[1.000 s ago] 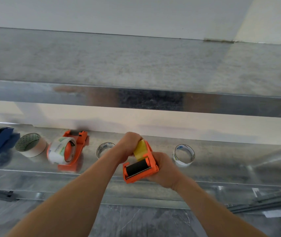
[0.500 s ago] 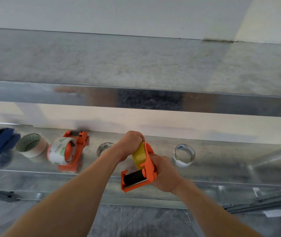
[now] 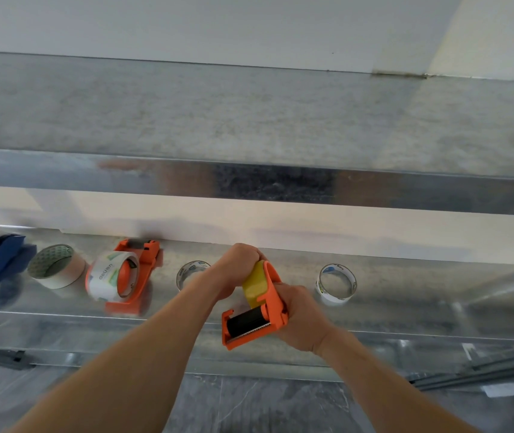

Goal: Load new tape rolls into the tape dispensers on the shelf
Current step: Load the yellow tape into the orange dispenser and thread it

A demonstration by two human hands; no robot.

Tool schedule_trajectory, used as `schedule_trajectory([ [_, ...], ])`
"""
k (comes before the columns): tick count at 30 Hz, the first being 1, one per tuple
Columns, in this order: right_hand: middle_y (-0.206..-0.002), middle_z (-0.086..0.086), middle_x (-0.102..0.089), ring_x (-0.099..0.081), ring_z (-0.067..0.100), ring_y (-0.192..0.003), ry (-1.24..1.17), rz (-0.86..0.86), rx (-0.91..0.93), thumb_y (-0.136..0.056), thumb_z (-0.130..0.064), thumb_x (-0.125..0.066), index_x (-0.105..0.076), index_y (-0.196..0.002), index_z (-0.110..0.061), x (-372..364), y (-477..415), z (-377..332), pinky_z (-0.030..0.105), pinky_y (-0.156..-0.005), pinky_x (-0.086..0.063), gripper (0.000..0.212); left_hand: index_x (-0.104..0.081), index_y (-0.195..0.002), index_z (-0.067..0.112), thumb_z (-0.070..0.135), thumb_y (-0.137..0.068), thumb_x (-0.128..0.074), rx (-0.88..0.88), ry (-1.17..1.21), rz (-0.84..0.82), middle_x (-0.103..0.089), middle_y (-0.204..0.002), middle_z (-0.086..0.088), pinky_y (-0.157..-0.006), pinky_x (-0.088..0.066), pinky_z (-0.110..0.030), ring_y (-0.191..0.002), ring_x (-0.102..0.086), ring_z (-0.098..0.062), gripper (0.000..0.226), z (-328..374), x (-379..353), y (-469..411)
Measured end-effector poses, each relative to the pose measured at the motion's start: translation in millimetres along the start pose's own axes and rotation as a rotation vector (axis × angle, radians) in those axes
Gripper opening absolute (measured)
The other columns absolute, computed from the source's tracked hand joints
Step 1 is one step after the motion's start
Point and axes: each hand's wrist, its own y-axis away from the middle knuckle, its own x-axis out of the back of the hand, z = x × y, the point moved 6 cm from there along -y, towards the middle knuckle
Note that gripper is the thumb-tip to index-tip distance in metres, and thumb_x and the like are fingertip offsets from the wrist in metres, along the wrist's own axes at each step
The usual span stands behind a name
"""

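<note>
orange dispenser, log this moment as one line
left hand: grips yellow tape roll | right hand: holds orange dispenser | shelf: second orange dispenser, loaded

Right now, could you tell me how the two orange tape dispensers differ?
The held dispenser is gripped by the right hand; the shelf dispenser lies untouched on the shelf. The held dispenser carries a yellow roll; the shelf dispenser a white printed roll. Both are orange.

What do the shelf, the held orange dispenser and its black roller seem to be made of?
Shelf: sheet metal, likely galvanised; shiny, mottled grey, with blurred reflections. Orange dispenser: moulded plastic, it seems; uniform colour, smooth, slightly glossy. Black roller: perhaps rubber or foam; matte, no shine.
</note>
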Motion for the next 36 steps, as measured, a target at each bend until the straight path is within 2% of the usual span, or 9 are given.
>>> schedule_trajectory([
  [4,-0.065,0.012,-0.064,-0.052,0.005,-0.059,-0.05,0.006,-0.02,-0.078,-0.007,-0.079,-0.068,-0.075,-0.006,1,-2,1,0.035,-0.059,-0.053,0.011,-0.068,-0.083,0.009,0.008,-0.093,-0.04,0.043,0.093,0.002,-0.065,-0.097,-0.015,-0.082,-0.051,-0.04,-0.089,-0.058,-0.026,0.03,-2,0,0],
  [8,-0.066,0.013,-0.065,-0.052,0.006,-0.061,-0.063,0.008,-0.002,-0.076,-0.01,-0.081,-0.069,-0.074,-0.008,1,-3,-1,0.034,-0.058,-0.051,0.012,-0.057,-0.081,0.007,0.009,-0.09,-0.046,0.152,0.226,-0.026,-0.055,-0.078,-0.011,-0.068,-0.048,-0.034,-0.07,-0.054,-0.021,0.014,-9,3,1],
  [13,-0.06,0.001,-0.057,-0.047,0.003,-0.06,-0.047,-0.027,0.013,-0.07,-0.018,-0.08,-0.067,-0.069,-0.01,0,-6,-3,0.033,-0.056,-0.048,0.015,-0.045,-0.066,0.012,0.004,-0.085,-0.043,0.278,0.365,-0.038,-0.047,-0.051,-0.003,-0.053,-0.042,-0.029,-0.045,-0.048,-0.017,0.02,-17,4,4],
  [16,-0.059,-0.004,-0.049,-0.04,0.001,-0.06,-0.083,-0.051,-0.017,-0.059,-0.028,-0.068,-0.061,-0.064,-0.007,0,-8,-4,0.026,-0.056,-0.039,0.022,-0.041,-0.065,0.011,0.001,-0.084,-0.041,0.299,0.339,0.019,-0.041,-0.049,-0.005,-0.047,-0.039,-0.024,-0.038,-0.043,-0.017,0.022,-20,3,6],
  [19,-0.059,-0.004,-0.049,-0.041,0.004,-0.06,-0.12,-0.102,-0.066,-0.051,-0.033,-0.065,-0.06,-0.063,-0.016,0,-9,-1,0.023,-0.056,-0.039,0.021,-0.037,-0.06,0.012,-0.001,-0.088,-0.038,0.281,0.27,0.068,-0.036,-0.05,-0.005,-0.037,-0.031,-0.015,-0.028,-0.036,-0.012,0.03,-19,4,6],
  [23,-0.059,-0.003,-0.053,-0.045,0.008,-0.06,-0.116,-0.131,-0.074,-0.053,-0.022,-0.068,-0.062,-0.065,-0.011,-1,-10,3,0.027,-0.058,-0.041,0.017,-0.036,-0.058,0.014,-0.001,-0.087,-0.037,0.28,0.276,0.074,-0.035,-0.046,-0.003,-0.038,-0.031,-0.016,-0.027,-0.036,-0.012,0.032,-20,3,6],
  [31,-0.06,-0.002,-0.051,-0.043,0.008,-0.061,-0.12,-0.108,-0.061,-0.049,-0.037,-0.064,-0.06,-0.066,-0.002,1,-10,-3,0.025,-0.058,-0.039,0.039,-0.038,-0.06,0.013,0.0,-0.089,-0.036,0.291,0.301,0.079,-0.04,-0.043,-0.002,-0.036,-0.036,-0.017,-0.028,-0.041,-0.012,0.031,-17,4,10],
  [33,-0.06,0.0,-0.051,-0.044,0.009,-0.061,-0.115,-0.114,-0.07,-0.051,-0.032,-0.066,-0.06,-0.066,0.0,0,-10,-3,0.026,-0.059,-0.04,0.035,-0.039,-0.061,0.012,0.0,-0.089,-0.036,0.3,0.31,0.077,-0.04,-0.045,-0.003,-0.037,-0.038,-0.018,-0.03,-0.042,-0.013,0.031,-18,4,10],
  [36,-0.059,-0.002,-0.052,-0.044,0.009,-0.059,-0.125,-0.128,-0.09,-0.056,-0.014,-0.066,-0.059,-0.064,-0.003,-1,-10,0,0.028,-0.059,-0.041,0.016,-0.039,-0.06,0.012,-0.001,-0.089,-0.037,0.317,0.286,0.099,-0.04,-0.047,-0.004,-0.038,-0.038,-0.019,-0.031,-0.041,-0.014,0.032,-19,5,10],
])
